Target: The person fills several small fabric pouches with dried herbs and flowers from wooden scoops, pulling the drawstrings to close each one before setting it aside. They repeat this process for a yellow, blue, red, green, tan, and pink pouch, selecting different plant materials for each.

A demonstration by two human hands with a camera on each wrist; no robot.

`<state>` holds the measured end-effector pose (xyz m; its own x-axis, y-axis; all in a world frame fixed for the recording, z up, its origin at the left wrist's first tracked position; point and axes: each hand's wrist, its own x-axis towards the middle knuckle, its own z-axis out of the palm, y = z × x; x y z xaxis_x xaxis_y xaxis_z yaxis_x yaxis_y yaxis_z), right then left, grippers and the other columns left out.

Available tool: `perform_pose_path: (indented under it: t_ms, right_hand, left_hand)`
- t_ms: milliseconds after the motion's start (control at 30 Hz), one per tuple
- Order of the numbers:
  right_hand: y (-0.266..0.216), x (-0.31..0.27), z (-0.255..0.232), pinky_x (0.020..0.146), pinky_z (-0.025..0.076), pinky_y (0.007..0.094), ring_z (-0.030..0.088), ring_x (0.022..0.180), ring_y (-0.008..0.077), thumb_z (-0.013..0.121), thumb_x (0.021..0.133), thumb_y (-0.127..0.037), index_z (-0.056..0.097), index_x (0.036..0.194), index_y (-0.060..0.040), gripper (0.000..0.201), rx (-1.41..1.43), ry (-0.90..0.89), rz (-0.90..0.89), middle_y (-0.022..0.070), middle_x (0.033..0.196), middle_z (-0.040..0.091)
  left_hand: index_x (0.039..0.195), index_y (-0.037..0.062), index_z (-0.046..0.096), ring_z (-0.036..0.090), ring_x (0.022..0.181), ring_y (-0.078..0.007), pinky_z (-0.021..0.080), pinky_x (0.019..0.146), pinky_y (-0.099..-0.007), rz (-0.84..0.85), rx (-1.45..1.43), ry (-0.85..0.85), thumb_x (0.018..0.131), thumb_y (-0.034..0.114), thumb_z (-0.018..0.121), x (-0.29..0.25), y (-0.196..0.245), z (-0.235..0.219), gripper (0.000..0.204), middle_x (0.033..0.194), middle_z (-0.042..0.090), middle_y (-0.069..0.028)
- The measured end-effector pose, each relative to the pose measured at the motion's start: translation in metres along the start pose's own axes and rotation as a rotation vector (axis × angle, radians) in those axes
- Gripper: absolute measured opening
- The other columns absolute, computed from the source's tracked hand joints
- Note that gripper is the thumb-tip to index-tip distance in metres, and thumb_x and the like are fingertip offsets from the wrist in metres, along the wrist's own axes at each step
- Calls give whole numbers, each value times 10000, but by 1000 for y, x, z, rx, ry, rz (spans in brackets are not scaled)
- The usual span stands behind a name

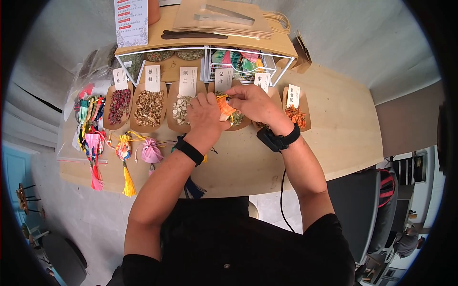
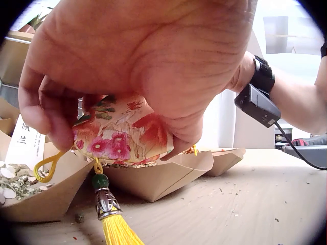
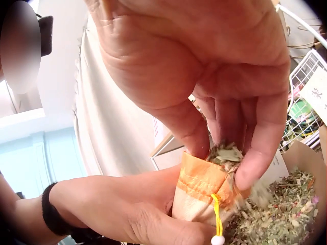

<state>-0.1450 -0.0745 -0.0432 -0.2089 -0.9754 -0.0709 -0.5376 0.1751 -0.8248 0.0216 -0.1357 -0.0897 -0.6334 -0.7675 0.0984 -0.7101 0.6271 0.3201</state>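
Note:
My left hand (image 1: 205, 117) grips a small orange floral drawstring pouch (image 2: 122, 135) with its mouth upward, over the paper trays. From the pouch hang a green bead (image 2: 100, 181) and a yellow tassel (image 2: 120, 229); a yellow cord with a white bead (image 3: 217, 240) trails down its side. Right at the pouch's mouth, my right hand (image 3: 204, 66) pinches dried chopped herbs (image 3: 227, 154) between thumb and fingers. Some bits look blurred beside the pouch, above a tray of greenish herbs (image 3: 286, 209). The inside of the pouch is hidden.
Labelled paper trays stand in a row, among them dried rosebuds (image 1: 119, 106), brown chips (image 1: 148, 108) and orange petals (image 1: 296, 116). Finished-looking sachets with tassels (image 1: 123, 148) lie at the left. Behind is a wooden shelf (image 1: 167, 38) bearing metal tongs (image 1: 226, 15); a wire basket (image 1: 238, 71) sits beneath.

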Motion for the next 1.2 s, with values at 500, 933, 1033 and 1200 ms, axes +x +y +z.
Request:
perform_pose_path:
  t_ms: [500, 933, 1033, 1200]
  right_hand:
    - [-4, -15, -7, 806, 583, 355, 738, 914, 245, 699, 925, -111, 699, 1258, 33, 363, -301, 147, 35, 168, 1041, 758]
    - [13, -23, 12, 965, 547, 470, 688, 1079, 431, 826, 778, -139, 671, 1291, 39, 565, -534, 40, -59, 263, 1154, 710]
    - [8, -24, 9, 975, 542, 464, 675, 1110, 431, 844, 766, -144, 660, 1302, 39, 595, -551, -11, -32, 261, 1166, 705]
    - [13, -26, 21, 942, 546, 480, 670, 1082, 431, 822, 773, -107, 657, 1210, 36, 489, -578, -57, -103, 261, 1136, 682]
  left_hand:
    - [1192, 49, 496, 557, 1142, -364, 466, 960, -482, 34, 7, -7, 623, 322, 901, -3, -6, -2, 750, 1193, 538, -159]
    - [1200, 41, 523, 558, 1160, -377, 472, 963, -495, 68, 48, 8, 618, 319, 907, -7, -14, -6, 751, 1201, 547, -165]
    - [1193, 35, 525, 563, 1156, -388, 478, 958, -504, 55, 24, 14, 621, 327, 895, -11, -15, -21, 741, 1199, 553, -173]
    - [1181, 26, 528, 568, 1143, -405, 484, 960, -519, 48, -25, 34, 639, 335, 877, -15, -24, -21, 715, 1200, 565, -198]
